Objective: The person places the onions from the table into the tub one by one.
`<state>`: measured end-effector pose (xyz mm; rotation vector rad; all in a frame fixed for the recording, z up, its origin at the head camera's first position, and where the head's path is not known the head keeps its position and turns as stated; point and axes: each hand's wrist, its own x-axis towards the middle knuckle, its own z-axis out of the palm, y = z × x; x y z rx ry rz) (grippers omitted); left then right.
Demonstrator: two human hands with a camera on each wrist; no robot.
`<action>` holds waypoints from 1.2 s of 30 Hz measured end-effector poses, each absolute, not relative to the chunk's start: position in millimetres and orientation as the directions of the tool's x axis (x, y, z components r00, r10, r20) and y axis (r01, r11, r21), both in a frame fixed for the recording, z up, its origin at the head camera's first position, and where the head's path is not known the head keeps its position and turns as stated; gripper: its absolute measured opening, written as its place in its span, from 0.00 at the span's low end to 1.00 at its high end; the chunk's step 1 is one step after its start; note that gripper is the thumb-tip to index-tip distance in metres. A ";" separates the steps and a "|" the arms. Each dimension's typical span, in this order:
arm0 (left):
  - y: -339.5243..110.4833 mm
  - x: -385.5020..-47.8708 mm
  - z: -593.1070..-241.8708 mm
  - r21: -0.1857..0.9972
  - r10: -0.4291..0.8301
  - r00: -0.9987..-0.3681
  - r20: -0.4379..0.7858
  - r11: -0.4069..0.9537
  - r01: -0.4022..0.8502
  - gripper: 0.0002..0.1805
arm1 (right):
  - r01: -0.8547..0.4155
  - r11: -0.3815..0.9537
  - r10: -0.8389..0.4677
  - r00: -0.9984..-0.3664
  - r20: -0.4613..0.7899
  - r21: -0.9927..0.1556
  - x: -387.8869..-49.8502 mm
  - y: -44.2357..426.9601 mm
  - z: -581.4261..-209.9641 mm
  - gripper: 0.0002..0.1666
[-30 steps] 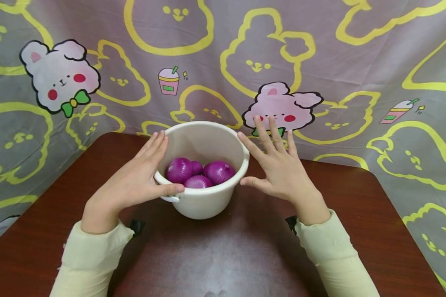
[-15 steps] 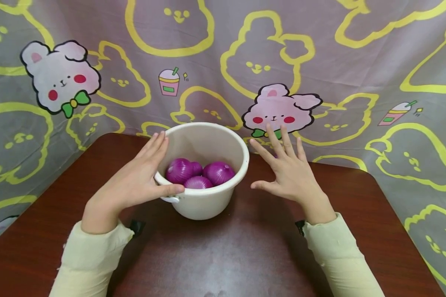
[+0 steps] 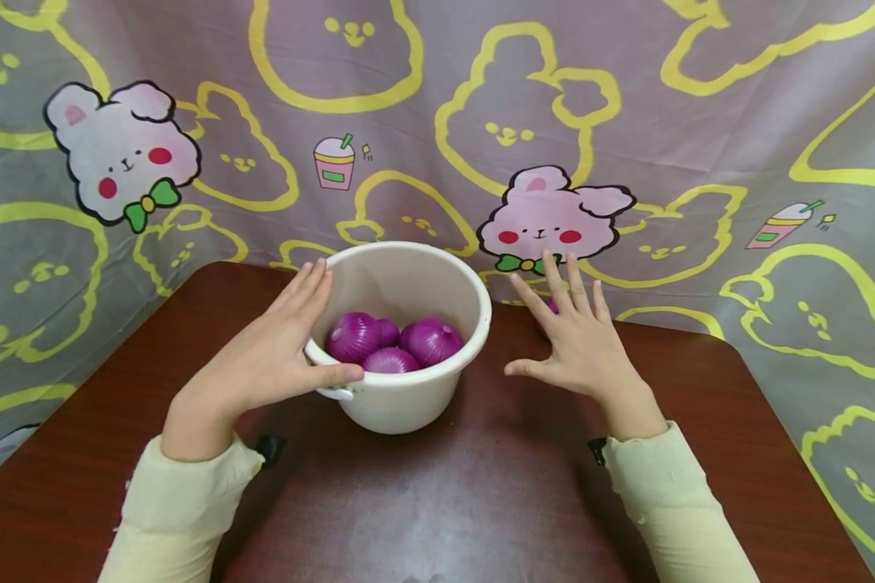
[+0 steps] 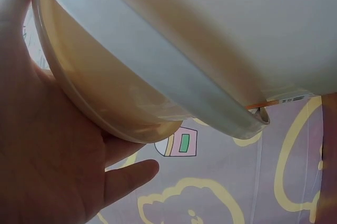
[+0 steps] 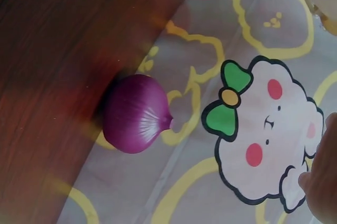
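Observation:
A white plastic tub (image 3: 401, 409) stands on the brown table, tilted-looking from above, with several purple onions (image 3: 430, 342) inside. My left hand (image 3: 251, 360) touches its left side, fingers fairly straight, thumb along the front rim. In the left wrist view the pale tub wall (image 4: 221, 29) fills the top, with the palm beside the rim. My right hand (image 3: 586, 348) hovers right of the tub, apart from it, fingers spread and holding nothing. Another purple onion (image 5: 136, 114) lies near the table's back edge; in the head view my right hand mostly hides it.
The brown table (image 3: 423, 502) has rounded back corners. A curtain (image 3: 401, 113) printed with yellow outlines and rabbit faces hangs close behind and at both sides. A small white handle lug (image 3: 335, 393) juts from the tub's left front.
My right hand has drawn away from the tub's rim, moving right and slightly down in the head view, uncovering a bit of the onion behind. My left hand and the tub have stayed put.

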<state>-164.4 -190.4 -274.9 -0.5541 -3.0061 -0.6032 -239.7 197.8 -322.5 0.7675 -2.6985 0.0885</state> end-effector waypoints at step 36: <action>-189.8 -165.6 -277.9 0.367 0.344 -0.933 0.109 0.858 0.360 0.66 | -0.433 0.888 -0.402 -0.895 0.193 -0.157 -284.6 227.5 -350.8 0.67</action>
